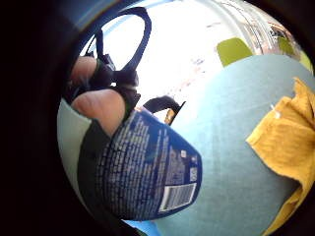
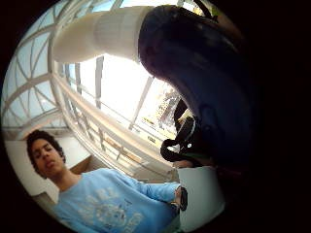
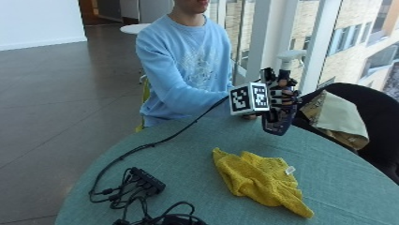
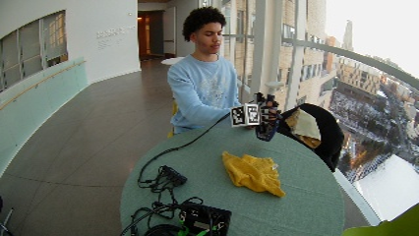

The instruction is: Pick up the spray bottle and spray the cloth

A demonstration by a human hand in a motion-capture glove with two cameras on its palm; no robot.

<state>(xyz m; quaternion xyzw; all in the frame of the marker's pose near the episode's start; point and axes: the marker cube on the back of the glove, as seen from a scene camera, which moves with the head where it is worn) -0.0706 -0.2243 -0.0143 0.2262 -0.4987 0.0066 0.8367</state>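
- Gloved right hand (image 3: 278, 96) has its fingers curled round the dark blue plastic spray bottle with a white trigger head (image 3: 278, 119), lifted clear above the round teal table (image 3: 187, 159).
- Rigid, probably smooth-sided bottle: best held high near the neck, leaving a finger for the trigger.
- Crumpled yellow cloth (image 3: 259, 180) lies soft and limp on the table, well below the nozzle.

No wording can be read anywhere. The dark blue spray bottle (image 1: 147, 167) carries a back label of small white print and a white barcode patch, all too blurred to make out. Pale lettering on the far wall (image 4: 114, 34) in the wide outside view is also illegible
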